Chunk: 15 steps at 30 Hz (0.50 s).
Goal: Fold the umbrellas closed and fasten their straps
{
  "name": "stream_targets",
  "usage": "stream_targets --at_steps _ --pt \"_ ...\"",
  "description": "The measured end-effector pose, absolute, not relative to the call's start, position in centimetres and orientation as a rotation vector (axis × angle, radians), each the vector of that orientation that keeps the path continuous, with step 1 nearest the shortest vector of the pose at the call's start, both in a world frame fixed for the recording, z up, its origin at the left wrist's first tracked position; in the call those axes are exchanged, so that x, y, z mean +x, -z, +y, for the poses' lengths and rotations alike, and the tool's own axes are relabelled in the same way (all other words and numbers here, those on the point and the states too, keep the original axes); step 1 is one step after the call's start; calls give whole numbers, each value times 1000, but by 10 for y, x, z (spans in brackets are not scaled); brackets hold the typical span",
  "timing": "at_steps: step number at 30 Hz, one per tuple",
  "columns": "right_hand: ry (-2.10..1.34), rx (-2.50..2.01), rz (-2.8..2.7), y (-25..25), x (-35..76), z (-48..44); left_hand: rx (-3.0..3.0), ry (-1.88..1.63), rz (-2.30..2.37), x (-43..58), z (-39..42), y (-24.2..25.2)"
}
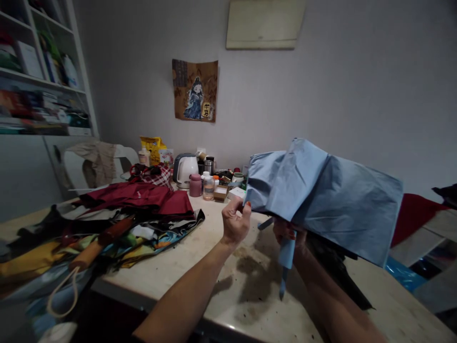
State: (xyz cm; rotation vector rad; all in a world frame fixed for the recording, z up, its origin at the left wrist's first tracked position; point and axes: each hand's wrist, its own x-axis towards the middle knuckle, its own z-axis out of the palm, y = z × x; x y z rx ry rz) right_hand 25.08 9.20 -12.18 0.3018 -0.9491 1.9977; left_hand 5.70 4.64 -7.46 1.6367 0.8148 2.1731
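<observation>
Table (200, 267): pale, stained and speckled in front; its right end runs toward the picture's edge, and the heaped left end is largely covered.
Shelving (37, 78): white, cut off at left and top; most of its contents are too dim to name.
Umbrella pile (139, 197): maroon fabric on top, patterned and yellow fabric beneath; overlapping layers make the count unclear, and the left side leaves the frame.
Light-blue umbrella (310, 186): held up above the table's right half, canopy loosely folded; the cloth hides its ribs and most of its shaft.
Dark folded item (339, 271): on the table, partly behind the right forearm; too shadowed to identify.
Left hand (235, 221): fingers curled, thumb pressed in, pinching the canopy's left edge.
Right hand (288, 231): under the canopy, fingers closed around the umbrella near its handle; partly hidden by cloth.
Electric kettle (187, 170): white, at the back; clutter beside it is hard to separate.
Umbrella handle (286, 254): light blue, upper end covered by the right hand.
</observation>
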Motion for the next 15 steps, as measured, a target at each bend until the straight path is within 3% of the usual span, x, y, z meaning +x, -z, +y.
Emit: stream_targets --at_steps 7,12,15 --pt "-1875 190 -928 115 256 91 1949 -1900 307 56 30 73" --pt "-1901 111 -1040 120 258 92 1483 -2093 580 45 42 56" --pt "-1887 104 -1142 126 259 97 1255 -2041 713 37 53 34"
